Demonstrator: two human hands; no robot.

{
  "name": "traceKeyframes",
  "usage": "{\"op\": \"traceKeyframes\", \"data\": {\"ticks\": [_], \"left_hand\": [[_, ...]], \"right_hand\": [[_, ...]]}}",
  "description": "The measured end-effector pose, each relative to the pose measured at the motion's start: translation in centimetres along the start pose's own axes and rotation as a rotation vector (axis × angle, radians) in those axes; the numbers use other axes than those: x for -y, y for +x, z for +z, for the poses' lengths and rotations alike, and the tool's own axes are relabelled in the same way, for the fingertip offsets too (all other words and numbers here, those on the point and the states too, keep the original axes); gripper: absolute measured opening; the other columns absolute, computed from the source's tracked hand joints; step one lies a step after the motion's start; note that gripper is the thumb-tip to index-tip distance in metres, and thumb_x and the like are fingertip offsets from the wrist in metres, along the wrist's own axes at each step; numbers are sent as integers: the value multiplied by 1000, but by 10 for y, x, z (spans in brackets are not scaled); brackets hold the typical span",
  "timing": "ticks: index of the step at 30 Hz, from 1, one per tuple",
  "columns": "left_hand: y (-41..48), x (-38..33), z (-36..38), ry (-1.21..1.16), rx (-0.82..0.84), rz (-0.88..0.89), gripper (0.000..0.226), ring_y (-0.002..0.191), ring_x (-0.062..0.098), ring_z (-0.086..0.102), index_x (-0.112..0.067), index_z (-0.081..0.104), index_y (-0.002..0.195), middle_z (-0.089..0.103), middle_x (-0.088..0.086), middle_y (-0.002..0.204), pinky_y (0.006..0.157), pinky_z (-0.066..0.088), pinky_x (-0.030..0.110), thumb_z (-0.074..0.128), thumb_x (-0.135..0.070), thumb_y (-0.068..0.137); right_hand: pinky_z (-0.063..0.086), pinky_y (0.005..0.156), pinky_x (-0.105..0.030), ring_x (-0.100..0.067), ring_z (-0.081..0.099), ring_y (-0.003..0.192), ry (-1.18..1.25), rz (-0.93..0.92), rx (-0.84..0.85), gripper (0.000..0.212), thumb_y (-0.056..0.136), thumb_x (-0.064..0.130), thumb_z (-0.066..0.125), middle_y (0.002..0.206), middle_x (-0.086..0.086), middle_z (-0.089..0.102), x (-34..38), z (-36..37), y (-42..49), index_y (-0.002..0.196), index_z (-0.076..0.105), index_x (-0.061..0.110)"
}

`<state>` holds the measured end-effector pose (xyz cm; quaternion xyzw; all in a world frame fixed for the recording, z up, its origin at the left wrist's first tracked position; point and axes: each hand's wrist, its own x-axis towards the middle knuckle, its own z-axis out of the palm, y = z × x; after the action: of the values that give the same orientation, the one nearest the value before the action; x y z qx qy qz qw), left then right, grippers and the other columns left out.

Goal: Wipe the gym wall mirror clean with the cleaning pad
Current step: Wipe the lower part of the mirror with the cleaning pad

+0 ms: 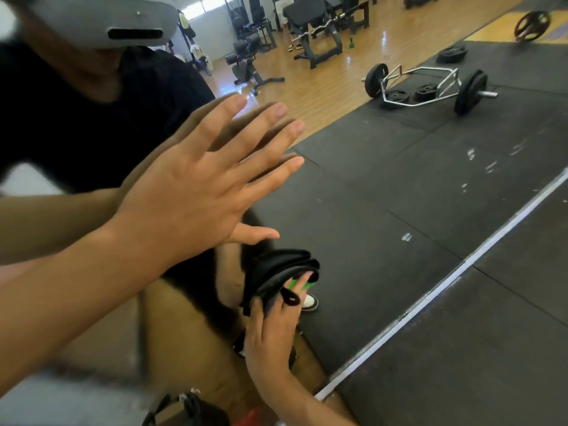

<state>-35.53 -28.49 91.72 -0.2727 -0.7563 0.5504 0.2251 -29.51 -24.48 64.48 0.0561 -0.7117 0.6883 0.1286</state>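
The wall mirror (384,186) fills most of the view, and its white lower edge strip (455,272) runs diagonally at the right. My left hand (196,186) lies flat on the glass with fingers spread, and its reflection meets it. Lower down, my right hand (270,333) reaches up from the bottom with straight fingers. It presses a folded black cleaning pad (276,269) with green trim against the glass. A black loop of the pad sits over one finger. The pad hides the fingertips.
Reflected in the mirror are black rubber floor mats, a loaded hex bar (430,87), loose weight plates (451,53), benches (313,29) on wooden flooring, and my own headset and dark shirt. A dark bag (184,410) lies at the bottom edge below my arms.
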Motion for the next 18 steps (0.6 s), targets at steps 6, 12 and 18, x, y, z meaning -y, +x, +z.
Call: {"op": "traceKeyframes", "data": {"ticks": [6,12,18], "left_hand": [[2,-1,-1,-21,-10,-10,90,161,42,11,-10,16,169,5,23,175,126,10,63,2,-72,104],[3,-1,1,-4,-24,-11,91,161,43,10,-10,17,169,7,23,175,127,8,63,3,-72,104],[2,1,0,-16,-47,-16,93,161,42,10,-9,20,168,10,22,175,128,3,62,9,-75,104]], "right_hand": [[-2,129,-44,-30,1,160,60,100,-370,76,105,38,38,172,-20,3,15,-75,182,162,5,1],[2,127,-57,-41,1,158,-67,-177,-359,70,104,30,43,171,-20,0,41,-58,168,165,11,22],[0,129,-52,-45,13,154,-541,-586,141,69,91,33,58,172,-8,-10,-60,-29,22,153,32,21]]}}
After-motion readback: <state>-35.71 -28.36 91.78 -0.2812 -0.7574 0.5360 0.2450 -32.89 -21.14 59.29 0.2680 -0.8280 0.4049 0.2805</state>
